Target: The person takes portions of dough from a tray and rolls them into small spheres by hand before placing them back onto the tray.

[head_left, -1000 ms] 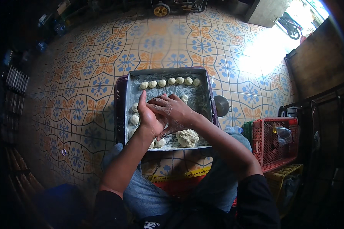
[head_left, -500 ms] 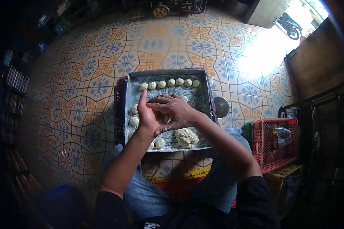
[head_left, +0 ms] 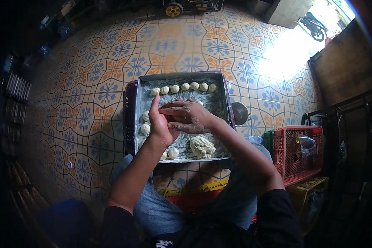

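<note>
My left hand is turned palm up over a floured metal tray, its thumb pointing away from me. Across that palm lies my right hand, dusted with flour, its fingers slightly bent. The palms are cupped together, and anything between them is hidden. Below my right hand a large lump of dough rests in the tray. A row of small dough balls runs along the far side. More balls sit along the left side, and a pair lies near the front edge.
The tray rests on a dark purple crate in front of my knees. Just right of it is a round metal bowl. A red plastic crate stands farther right, above a yellow one. Patterned tiles cover the floor.
My right hand has shifted slightly over the left palm, and its thumb has moved up, away from me. The dough lump and visible balls keep their places in the tray.
</note>
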A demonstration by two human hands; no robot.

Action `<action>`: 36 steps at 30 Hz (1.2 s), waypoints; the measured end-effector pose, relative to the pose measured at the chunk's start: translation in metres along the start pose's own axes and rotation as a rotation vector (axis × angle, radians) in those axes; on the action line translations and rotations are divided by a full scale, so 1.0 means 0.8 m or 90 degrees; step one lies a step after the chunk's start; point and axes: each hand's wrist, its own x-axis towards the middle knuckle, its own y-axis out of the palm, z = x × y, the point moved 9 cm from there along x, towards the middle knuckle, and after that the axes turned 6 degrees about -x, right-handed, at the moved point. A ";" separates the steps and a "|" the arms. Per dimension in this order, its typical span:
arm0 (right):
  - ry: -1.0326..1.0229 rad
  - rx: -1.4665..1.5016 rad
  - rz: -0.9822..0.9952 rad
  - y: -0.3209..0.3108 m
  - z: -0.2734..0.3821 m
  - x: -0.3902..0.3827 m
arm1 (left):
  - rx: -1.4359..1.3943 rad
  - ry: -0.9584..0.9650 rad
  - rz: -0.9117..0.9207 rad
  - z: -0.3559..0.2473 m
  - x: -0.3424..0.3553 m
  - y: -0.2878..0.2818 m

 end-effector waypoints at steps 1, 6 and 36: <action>-0.022 0.000 -0.010 -0.002 0.004 0.000 | 0.001 0.005 -0.003 0.000 0.000 0.000; -0.043 0.033 0.000 -0.009 0.009 0.002 | 0.011 -0.003 -0.006 0.001 -0.004 0.003; -0.019 -0.138 -0.347 -0.056 0.000 -0.010 | -0.049 -0.009 0.147 -0.006 -0.012 0.034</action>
